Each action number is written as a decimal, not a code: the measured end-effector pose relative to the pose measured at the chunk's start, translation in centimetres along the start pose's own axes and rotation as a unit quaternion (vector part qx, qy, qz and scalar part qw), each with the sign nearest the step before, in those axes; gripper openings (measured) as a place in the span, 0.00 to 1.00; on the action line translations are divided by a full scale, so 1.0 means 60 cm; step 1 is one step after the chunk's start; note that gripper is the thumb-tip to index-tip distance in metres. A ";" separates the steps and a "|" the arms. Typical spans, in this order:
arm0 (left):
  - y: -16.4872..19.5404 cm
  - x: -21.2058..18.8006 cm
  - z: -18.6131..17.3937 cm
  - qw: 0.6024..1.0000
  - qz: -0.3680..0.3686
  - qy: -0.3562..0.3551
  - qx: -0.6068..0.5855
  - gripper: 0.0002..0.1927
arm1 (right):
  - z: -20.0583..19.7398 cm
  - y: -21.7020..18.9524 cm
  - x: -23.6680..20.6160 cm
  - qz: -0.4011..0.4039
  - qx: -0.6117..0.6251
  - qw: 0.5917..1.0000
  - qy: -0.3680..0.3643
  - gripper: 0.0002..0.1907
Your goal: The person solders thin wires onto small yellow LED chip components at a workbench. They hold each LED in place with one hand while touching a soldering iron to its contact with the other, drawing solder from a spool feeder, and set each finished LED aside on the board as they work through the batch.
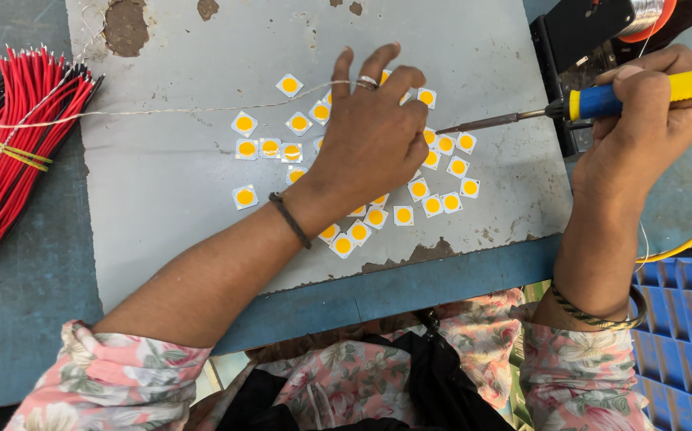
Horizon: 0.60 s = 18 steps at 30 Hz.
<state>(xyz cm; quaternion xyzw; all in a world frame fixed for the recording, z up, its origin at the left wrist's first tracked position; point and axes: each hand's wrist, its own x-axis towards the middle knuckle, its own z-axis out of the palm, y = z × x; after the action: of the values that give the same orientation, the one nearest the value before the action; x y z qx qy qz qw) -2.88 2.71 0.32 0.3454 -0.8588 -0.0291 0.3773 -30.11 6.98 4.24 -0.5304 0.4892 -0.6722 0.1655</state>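
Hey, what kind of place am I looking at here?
Probably a small electronics assembly bench. The right hand holds a soldering iron, square chips with yellow centres lie scattered on a worn grey board, and a bundle of red wires lies at the side.

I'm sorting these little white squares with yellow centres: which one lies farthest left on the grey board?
The square chip lying alone at the lower left of the cluster, left of the left hand's wrist; every other chip sits further right, most in the group around that hand.
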 end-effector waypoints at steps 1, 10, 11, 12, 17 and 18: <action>-0.002 0.002 -0.007 1.000 -0.004 0.018 -0.019 0.04 | -0.001 0.002 0.001 -0.003 0.009 1.000 0.003 0.08; -0.007 0.021 -0.106 0.999 -0.039 -0.011 0.023 0.02 | 0.008 -0.003 0.003 -0.045 0.067 0.996 0.040 0.11; 0.003 0.019 -0.112 0.995 -0.027 -0.051 0.078 0.02 | 0.009 -0.005 0.000 -0.040 0.067 0.996 0.041 0.12; 0.014 0.020 -0.114 0.987 -0.014 -0.091 0.131 0.04 | 0.007 -0.009 -0.007 -0.038 0.073 0.995 0.049 0.13; 0.052 0.045 -0.073 0.994 0.015 -0.101 0.027 0.02 | -0.028 -0.032 -0.076 -0.044 0.097 0.987 0.118 0.14; 0.050 0.052 -0.062 0.996 0.011 -0.093 -0.011 0.02 | -0.033 -0.030 -0.087 -0.047 0.094 0.985 0.133 0.15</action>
<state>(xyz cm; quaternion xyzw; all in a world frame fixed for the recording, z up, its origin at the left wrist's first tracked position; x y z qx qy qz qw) -3.60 3.87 5.87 0.3272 -0.8938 -0.0663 0.2996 -29.29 12.62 2.95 -0.4408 0.4159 -0.7869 0.1160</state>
